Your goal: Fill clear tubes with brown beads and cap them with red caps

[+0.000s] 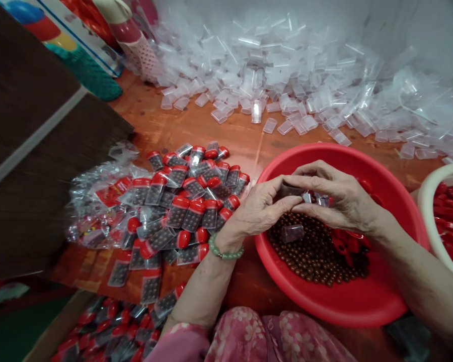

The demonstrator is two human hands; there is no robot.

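Observation:
My left hand [262,203] is closed around one end of a small clear container [291,189] that looks dark inside. From the other side, the fingers of my right hand [337,193] meet it over the red basin [385,296]. Some clear plastic pieces [317,199] sit within my right hand's curled fingers, partly hidden. Below both hands lie many brown beads [313,256], with an empty clear container [292,233] on top and red caps [349,246] beside them.
Filled containers with red caps [184,211] are piled left of the basin, beside a clear plastic bag [90,201]. More lie lower left. Empty clear containers [256,110] are heaped along the back. A white tub [425,196] of red caps stands right; a dark box [41,151] stands left.

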